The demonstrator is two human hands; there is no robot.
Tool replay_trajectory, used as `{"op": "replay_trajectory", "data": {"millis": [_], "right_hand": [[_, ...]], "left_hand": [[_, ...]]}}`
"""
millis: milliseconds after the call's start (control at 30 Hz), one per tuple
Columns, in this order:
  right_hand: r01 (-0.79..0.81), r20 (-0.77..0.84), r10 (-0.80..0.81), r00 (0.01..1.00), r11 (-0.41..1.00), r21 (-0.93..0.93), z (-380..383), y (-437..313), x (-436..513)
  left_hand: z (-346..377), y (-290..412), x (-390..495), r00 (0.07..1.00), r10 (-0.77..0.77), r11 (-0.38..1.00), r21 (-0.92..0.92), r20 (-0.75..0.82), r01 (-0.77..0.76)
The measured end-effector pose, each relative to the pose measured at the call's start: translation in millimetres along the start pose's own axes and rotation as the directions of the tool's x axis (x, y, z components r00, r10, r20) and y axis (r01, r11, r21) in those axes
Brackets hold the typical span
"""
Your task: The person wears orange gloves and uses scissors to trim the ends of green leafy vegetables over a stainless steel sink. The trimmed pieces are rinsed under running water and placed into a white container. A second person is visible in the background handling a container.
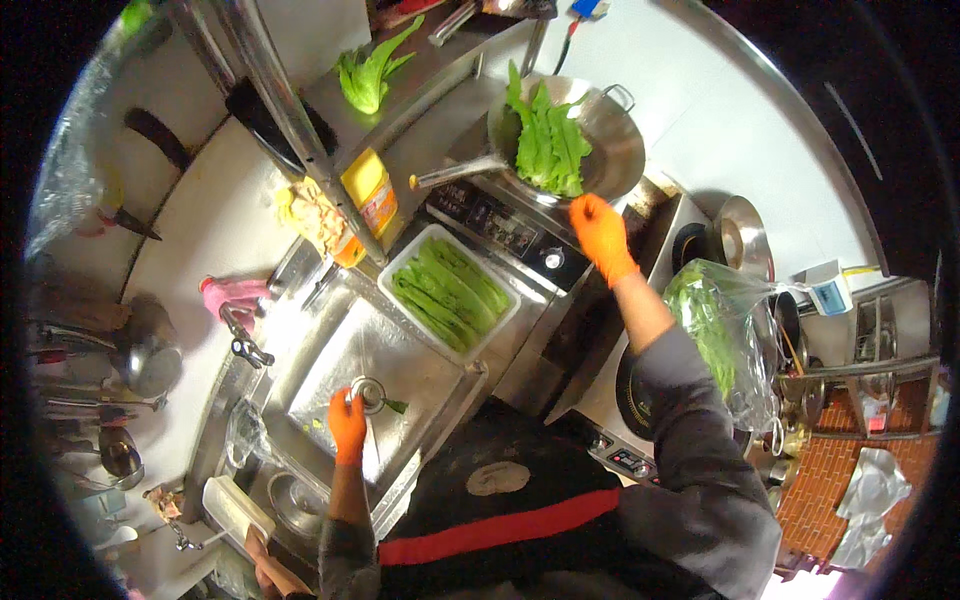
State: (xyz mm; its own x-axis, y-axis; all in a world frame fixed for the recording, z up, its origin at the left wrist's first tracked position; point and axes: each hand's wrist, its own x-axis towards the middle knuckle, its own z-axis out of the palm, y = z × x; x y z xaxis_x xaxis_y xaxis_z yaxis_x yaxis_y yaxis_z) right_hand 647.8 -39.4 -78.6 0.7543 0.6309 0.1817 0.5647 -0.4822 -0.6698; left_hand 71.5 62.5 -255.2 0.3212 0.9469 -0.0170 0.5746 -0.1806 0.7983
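Observation:
My right hand (pixel 602 236), in an orange glove, is at the near rim of a steel wok (pixel 619 154) with its fingers curled. Long green lettuce leaves (pixel 551 142) lie in the wok, their near ends close to those fingers; whether I grip any is hidden. Below me, my left hand (pixel 347 427), gloved in orange too, reaches over the steel sink (pixel 409 360). Its fingertips are beside the round drain strainer (pixel 367 391), and contact cannot be made out. A dark green leaf scrap (pixel 395 406) lies by the strainer. Between both hands, a white plastic tub (pixel 514 304) holds lettuce leaves (pixel 450 292).
Beyond the sink stand a yellow packet (pixel 369 191) and a faucet (pixel 249 351) with a pink cloth (pixel 229 294). A lettuce head (pixel 365 82) lies on the back counter. Bagged greens (pixel 705 322) are at right. Another person's hand (pixel 259 546) touches a white container (pixel 229 504).

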Motion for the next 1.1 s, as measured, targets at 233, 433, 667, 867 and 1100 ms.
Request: {"op": "replay_trajectory", "data": {"millis": [233,433,667,867,1100], "right_hand": [[-0.085,0.14,0.141,0.98,0.934,-0.347,5.2,21.3,107.0],[0.098,0.31,0.058,0.949,0.88,-0.465,33.0,55.8,132.2],[-0.195,0.205,0.071,0.976,0.702,0.685,-37.2,43.8,80.4],[-0.376,0.393,0.082,0.916,-0.172,0.911,-88.7,17.6,-41.0],[-0.645,0.622,-0.214,0.753,-0.431,0.632,-56.7,-0.8,-163.9]], "left_hand": [[-0.2,-31.9,-104.9,0.951,-0.307,0.942,-0.152,-0.036,0.298],[17.4,-1.0,-123.8,0.969,-0.245,0.954,-0.186,-0.039,0.234],[18.2,57.1,-103.5,0.988,-0.154,0.967,-0.199,0.032,0.157],[20.3,173.4,-37.2,0.992,-0.067,0.941,-0.323,0.105,0.098],[18.3,298.4,39.8,0.937,0.289,0.856,-0.384,-0.196,-0.345]]}}
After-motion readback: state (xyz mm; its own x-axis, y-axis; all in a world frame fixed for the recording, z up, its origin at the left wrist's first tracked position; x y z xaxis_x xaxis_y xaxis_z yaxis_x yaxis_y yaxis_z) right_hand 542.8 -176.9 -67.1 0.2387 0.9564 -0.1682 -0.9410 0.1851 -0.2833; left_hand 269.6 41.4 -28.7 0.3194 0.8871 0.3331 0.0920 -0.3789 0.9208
